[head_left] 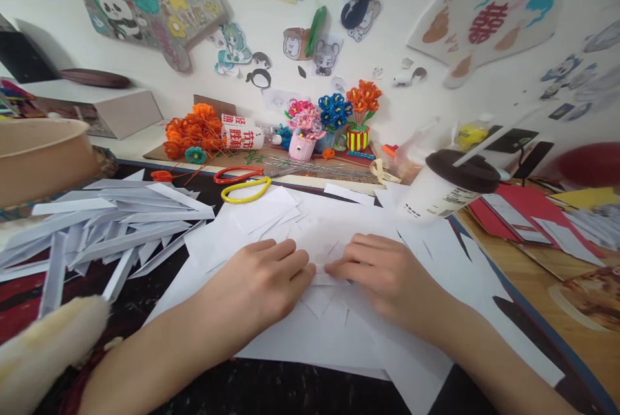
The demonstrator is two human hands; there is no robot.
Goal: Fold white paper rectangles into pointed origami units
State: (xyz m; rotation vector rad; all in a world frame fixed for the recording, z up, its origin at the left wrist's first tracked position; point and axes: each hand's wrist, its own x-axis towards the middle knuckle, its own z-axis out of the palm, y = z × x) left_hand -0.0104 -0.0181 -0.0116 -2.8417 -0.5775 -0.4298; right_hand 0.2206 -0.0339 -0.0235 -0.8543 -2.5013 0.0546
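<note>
A small folded white paper strip (332,279) lies low over the white sheets (349,344) in the middle of the desk. My left hand (274,276) has its fingers curled and pinched on the strip's left end. Closed on the right end is my right hand (382,273), thumb and forefinger pressed together. The fingers partly cover the strip. Thin paper scraps lie on the sheets around both hands. Beyond my left hand is a small stack of cut paper (266,212).
A heap of folded paper strips (121,221) spreads at left. Yellow-handled and red-handled tools (246,190) lie behind the paper. A lidded cup (429,192) with a straw stands at right. Orange flowers (198,131) and small flower pots (301,146) line the back.
</note>
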